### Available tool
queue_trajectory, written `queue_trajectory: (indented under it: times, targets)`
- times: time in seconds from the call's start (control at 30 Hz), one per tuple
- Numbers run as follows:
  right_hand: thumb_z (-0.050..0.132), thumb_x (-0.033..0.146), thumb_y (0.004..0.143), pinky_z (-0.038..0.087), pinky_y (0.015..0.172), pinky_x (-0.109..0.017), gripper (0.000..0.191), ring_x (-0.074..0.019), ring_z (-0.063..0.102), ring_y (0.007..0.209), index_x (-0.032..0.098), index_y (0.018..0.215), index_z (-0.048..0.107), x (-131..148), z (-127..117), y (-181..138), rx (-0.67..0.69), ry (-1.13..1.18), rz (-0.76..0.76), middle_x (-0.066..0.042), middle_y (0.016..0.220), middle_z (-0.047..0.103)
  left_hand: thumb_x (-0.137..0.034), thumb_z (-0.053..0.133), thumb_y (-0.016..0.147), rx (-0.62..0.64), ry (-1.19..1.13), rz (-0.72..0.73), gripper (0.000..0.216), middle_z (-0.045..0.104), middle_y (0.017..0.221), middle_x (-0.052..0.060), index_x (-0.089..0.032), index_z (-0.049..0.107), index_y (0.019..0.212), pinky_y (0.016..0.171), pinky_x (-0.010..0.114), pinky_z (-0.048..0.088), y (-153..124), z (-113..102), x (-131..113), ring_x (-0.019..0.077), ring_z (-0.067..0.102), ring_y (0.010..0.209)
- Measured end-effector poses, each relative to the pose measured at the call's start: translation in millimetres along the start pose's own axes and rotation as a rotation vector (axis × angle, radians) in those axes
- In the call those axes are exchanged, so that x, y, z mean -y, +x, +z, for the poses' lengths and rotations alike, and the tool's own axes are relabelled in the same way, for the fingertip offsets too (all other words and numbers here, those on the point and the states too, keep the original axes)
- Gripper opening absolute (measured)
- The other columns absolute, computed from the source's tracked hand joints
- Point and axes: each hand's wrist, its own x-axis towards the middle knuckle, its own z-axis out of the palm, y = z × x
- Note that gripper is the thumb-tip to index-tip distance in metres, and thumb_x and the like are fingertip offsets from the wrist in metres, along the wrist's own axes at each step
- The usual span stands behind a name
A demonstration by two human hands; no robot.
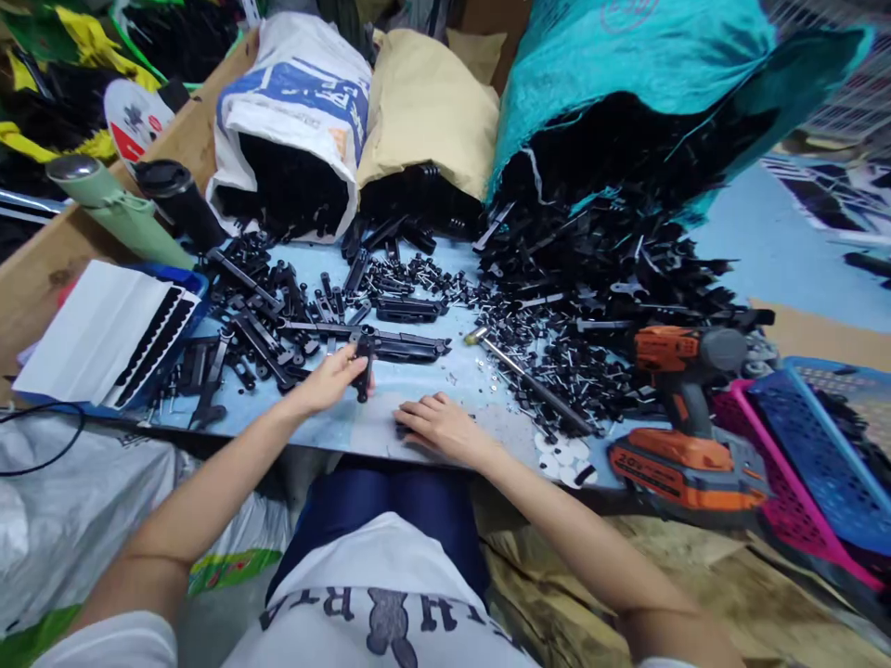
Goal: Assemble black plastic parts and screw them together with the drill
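Pinched upright in my left hand [329, 382] is a short black plastic part [364, 366], with a round hole near its top. Just beyond it lie long black plastic pieces [410, 346], stacked side by side on the blue table [456, 376]. My right hand [445, 429] rests palm down at the table's near edge, its fingers stretched to the left. Something dark shows beneath those fingertips; what it is I cannot make out. To the right of this hand a hammer-like tool with a dark handle [549, 399] lies slantwise.
Loose black parts [257, 315] cover the left, screws [563, 357] the right. An orange cordless drill [686, 417] stands at the right edge, beside a pink basket [786, 492] and a blue basket [821, 445]. Behind are a white sack [299, 93], a tan sack [432, 111] and a teal sack [626, 65].
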Motion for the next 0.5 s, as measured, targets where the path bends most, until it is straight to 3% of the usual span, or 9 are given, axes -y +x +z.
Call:
queue_trajectory:
  times: [0.07, 0.17, 0.27, 0.33, 0.4, 0.5]
  targets:
    - [0.048, 0.043, 0.089, 0.041, 0.08, -0.039, 0.044, -0.0238, 0.054, 0.094, 0.02, 0.126, 0.052, -1, 11, -13, -0.046, 0.029, 0.132, -0.014, 0.112, 0.061, -0.057, 0.04, 0.084, 0.108, -0.323, -0.106, 0.045, 0.045, 0.061, -0.004, -0.017, 0.045, 0.105, 0.048, 0.022, 0.038, -16, 27, 12, 0.0091, 0.046, 0.048]
    - [0.046, 0.046, 0.089, 0.045, 0.08, -0.041, 0.045, -0.0242, 0.057, 0.092, 0.022, 0.126, 0.053, 1, 18, -19, -0.275, 0.352, 0.418, -0.012, 0.104, 0.062, -0.057, 0.05, 0.08, 0.143, -0.447, -0.17, 0.044, 0.036, 0.055, -0.009, -0.02, 0.043, 0.104, 0.039, 0.017, 0.025, -28, 55, 24, 0.0044, 0.032, 0.038]
    - [0.04, 0.051, 0.089, 0.053, 0.061, -0.034, 0.051, -0.0187, 0.061, 0.069, 0.025, 0.133, 0.044, 13, 14, -7, -0.508, 0.956, 0.676, -0.006, 0.088, 0.064, -0.05, 0.051, 0.083, -0.026, -0.273, -0.025, 0.035, 0.046, 0.061, -0.006, -0.019, 0.047, 0.097, 0.042, 0.017, 0.031, -33, 79, 26, 0.0045, 0.039, 0.043]
    - [0.042, 0.054, 0.087, 0.052, 0.049, -0.03, 0.057, -0.0153, 0.058, 0.055, 0.026, 0.137, 0.039, 23, 9, 4, -0.55, 1.286, 0.743, -0.002, 0.074, 0.061, -0.047, 0.044, 0.088, -0.181, -0.12, 0.082, 0.032, 0.052, 0.07, -0.002, -0.018, 0.051, 0.099, 0.048, 0.019, 0.038, -35, 92, 23, 0.0054, 0.045, 0.048]
    - [0.048, 0.055, 0.084, 0.052, 0.046, -0.028, 0.061, -0.0137, 0.057, 0.053, 0.027, 0.137, 0.039, 30, 6, 10, -0.568, 1.435, 0.751, 0.0, 0.072, 0.06, -0.043, 0.043, 0.089, -0.258, -0.002, 0.136, 0.033, 0.055, 0.077, 0.0, -0.018, 0.05, 0.11, 0.052, 0.021, 0.042, -37, 99, 19, 0.0063, 0.048, 0.051]
    - [0.055, 0.051, 0.081, 0.053, 0.048, -0.026, 0.058, -0.0116, 0.056, 0.057, 0.029, 0.133, 0.045, 28, 3, 8, -0.573, 1.406, 0.669, -0.002, 0.085, 0.062, -0.036, 0.045, 0.09, -0.302, 0.174, 0.234, 0.036, 0.06, 0.091, 0.004, -0.02, 0.049, 0.122, 0.064, 0.026, 0.048, -40, 99, 12, 0.0117, 0.058, 0.067]
